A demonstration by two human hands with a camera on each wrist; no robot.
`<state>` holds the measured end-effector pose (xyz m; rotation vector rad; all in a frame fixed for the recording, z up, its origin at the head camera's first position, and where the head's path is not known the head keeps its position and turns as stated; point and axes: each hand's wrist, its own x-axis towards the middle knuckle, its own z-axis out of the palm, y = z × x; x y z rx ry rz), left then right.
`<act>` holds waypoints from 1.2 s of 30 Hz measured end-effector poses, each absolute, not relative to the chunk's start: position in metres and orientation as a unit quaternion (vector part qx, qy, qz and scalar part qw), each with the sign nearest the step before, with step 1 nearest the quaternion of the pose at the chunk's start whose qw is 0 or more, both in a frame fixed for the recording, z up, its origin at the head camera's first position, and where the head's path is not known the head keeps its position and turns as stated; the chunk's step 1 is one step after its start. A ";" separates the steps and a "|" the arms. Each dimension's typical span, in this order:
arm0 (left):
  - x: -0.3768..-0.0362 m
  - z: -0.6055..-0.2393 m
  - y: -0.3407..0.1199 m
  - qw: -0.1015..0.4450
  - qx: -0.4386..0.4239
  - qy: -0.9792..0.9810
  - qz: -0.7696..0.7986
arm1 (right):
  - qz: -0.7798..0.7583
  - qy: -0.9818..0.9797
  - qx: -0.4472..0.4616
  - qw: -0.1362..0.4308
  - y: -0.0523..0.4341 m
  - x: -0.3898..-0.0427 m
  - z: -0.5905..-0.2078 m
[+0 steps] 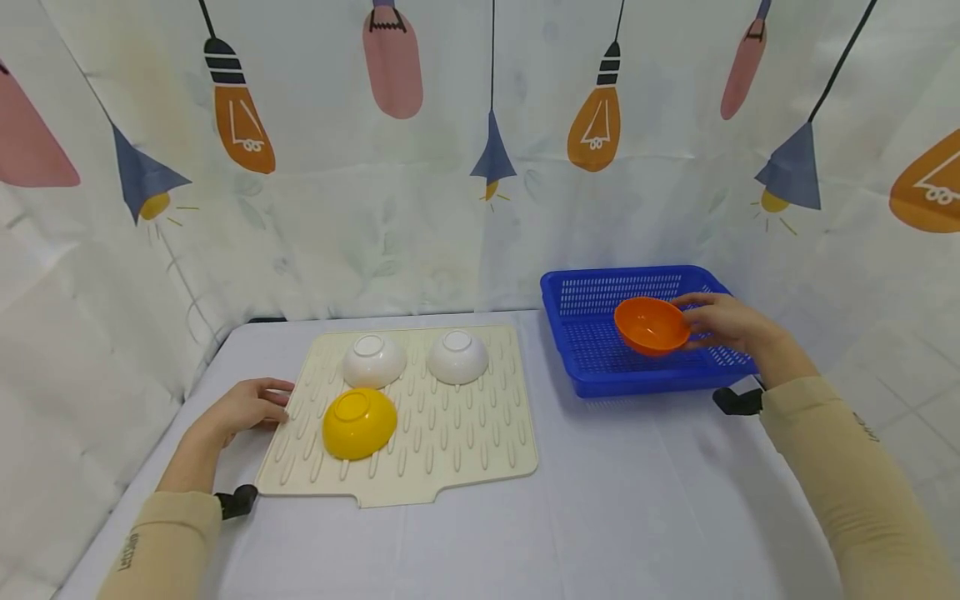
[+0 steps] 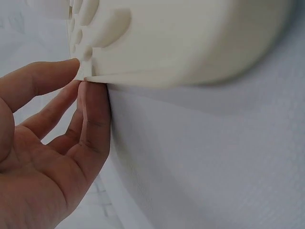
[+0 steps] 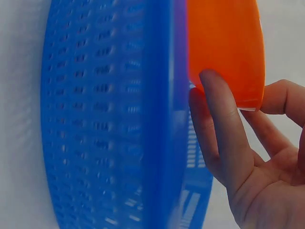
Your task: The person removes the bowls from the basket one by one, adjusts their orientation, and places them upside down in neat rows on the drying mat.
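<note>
Right hand (image 1: 723,323) has the orange bowl (image 1: 651,325) pinched by its rim, thumb on one side and fingers on the other, holding it tilted over the blue basket (image 1: 592,293). From the right wrist view you can see the thumb lying across the outside of the orange bowl (image 3: 224,47) while the other fingers (image 3: 281,98) curl round behind the rim, with the blue basket (image 3: 109,119) right alongside. The bowl looks lifted off the basket floor, though I can't tell for sure if it's touching the mesh.

Left hand (image 1: 243,408) sits flat-ish on the white tablecloth (image 1: 645,500), fingers loose and mostly straight, tips up against the left edge of the cream drying mat (image 1: 465,450). Left wrist view confirms it: fingertips (image 2: 93,114) just touching the mat's edge (image 2: 143,71), not gripping anything.

On the mat there's a yellow bowl (image 1: 358,423) upside down near the front left, and two white bowls (image 1: 373,360) (image 1: 457,357), also upside down, side by side behind it. Basket is to the right of the mat, apart from it.
</note>
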<state>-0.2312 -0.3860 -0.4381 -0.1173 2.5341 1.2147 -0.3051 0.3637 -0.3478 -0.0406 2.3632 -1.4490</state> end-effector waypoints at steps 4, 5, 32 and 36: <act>-0.231 -0.436 -0.384 0.164 -0.050 0.889 0.424 | -0.520 0.835 -0.020 0.179 0.354 -0.304 -0.342; -0.231 -0.435 -0.383 0.163 -0.052 0.891 0.421 | -0.523 0.834 -0.021 0.178 0.351 -0.303 -0.340; -0.235 -0.408 -0.351 0.053 -0.065 0.898 0.432 | -0.546 0.818 -0.071 0.165 0.290 -0.293 -0.320; -0.235 -0.401 -0.345 0.060 -0.070 0.883 0.461 | -0.548 0.816 -0.073 0.167 0.283 -0.290 -0.319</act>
